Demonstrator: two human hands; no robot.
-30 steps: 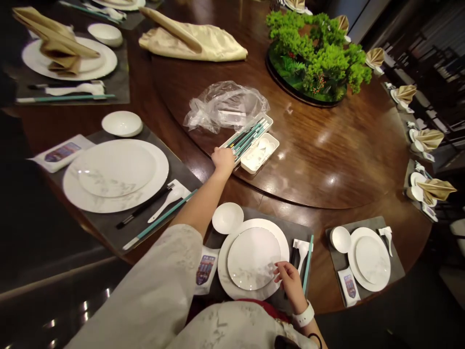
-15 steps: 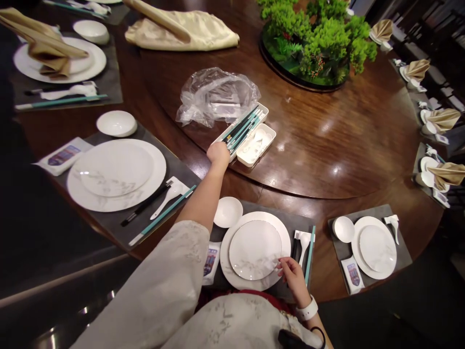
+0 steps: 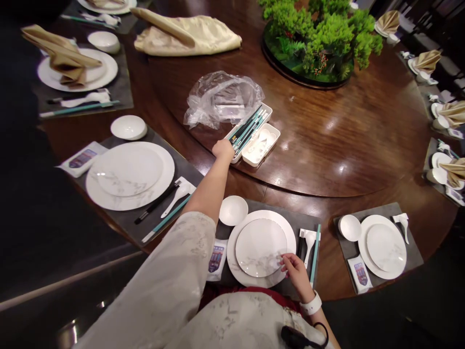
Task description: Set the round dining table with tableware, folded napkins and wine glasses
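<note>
Left hand (image 3: 223, 149) out over the table, at the near corner of a white two-part tray (image 3: 260, 164); fingers curled, knuckles up, touching the tray; clenched or gripping the tray: cannot tell; tray lying flat near the edge of a polished wooden turntable (image 3: 327, 145); bundle of teal-and-black chopsticks (image 3: 249, 130) in the far compartment, white porcelain spoons (image 3: 260, 148) piled in the near one; crumpled clear plastic bag (image 3: 222, 99) just beside the tray, on the far side; moss-and-foliage centrepiece (image 3: 319, 41) farther in.

Right hand (image 3: 298, 274) low at the near place setting, relaxed, not grasping anything; fingertips (image 3: 284, 258) on the edge of a marble-patterned small plate (image 3: 257, 242), stacked on a larger white plate (image 3: 286, 232); white wristband (image 3: 311, 305) on that wrist; grey mat (image 3: 312, 213) beneath; small white bowl (image 3: 233, 210) above the plates; white spoon (image 3: 308, 245) and teal chopstick (image 3: 315, 254) just right of the plates; printed sachet (image 3: 217, 261) on the left.

Matching settings on both sides; left one with black and teal chopsticks (image 3: 156, 213) laid out; gold folded napkins (image 3: 61, 60) on plates around the table; cream cloth bundle (image 3: 187, 34) on the turntable.
</note>
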